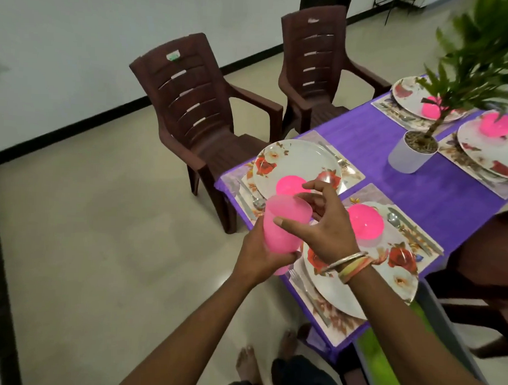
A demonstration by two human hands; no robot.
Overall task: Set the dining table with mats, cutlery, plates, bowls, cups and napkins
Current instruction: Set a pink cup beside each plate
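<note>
my left hand (256, 254) is wrapped around a pink cup (277, 227), maybe a stack of them, upright, long axis near vertical, mouth up. it hangs off the near left corner of the table (392, 168), just short of the edge. my right hand (323, 223) hovers over the rim, fingers spread and loosely curled, thumb touching the cup's side, gripping nothing that i can tell. the settings lie ahead and to the right; the right hand is nearer them. each of four mats carries a flowered plate and a pink bowl; the nearest plate (359, 282) sits under my right wrist. no cups on the table yet, so cups look like the step in hand. purple cloth, potted plant (415, 152) mid-table, two brown chairs (192, 103) beyond, pale tiled floor.
</note>
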